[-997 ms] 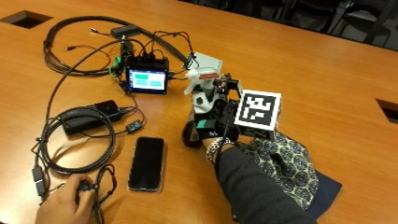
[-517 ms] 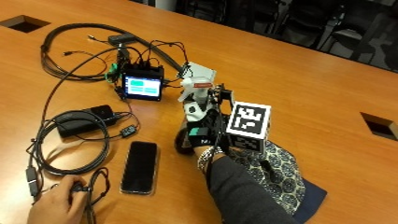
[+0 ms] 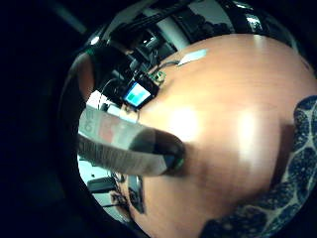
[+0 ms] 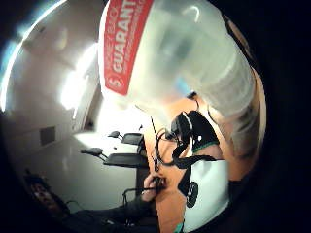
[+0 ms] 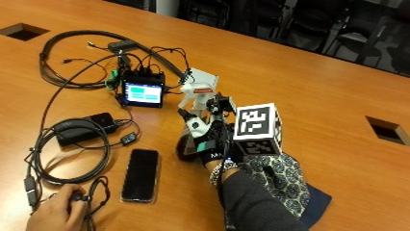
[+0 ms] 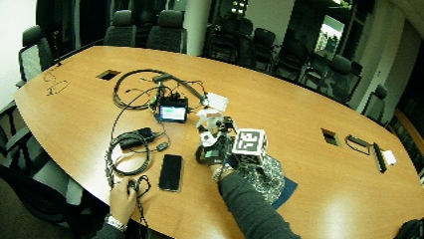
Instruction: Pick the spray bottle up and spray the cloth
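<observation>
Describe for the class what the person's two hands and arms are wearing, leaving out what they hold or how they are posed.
The right hand wears a black glove with black straps, white plastic parts and small green accents. A beaded bracelet circles that wrist, above a dark grey sleeve. The left hand is bare; in the wide outside view it has a wristwatch and a dark sleeve.
</observation>
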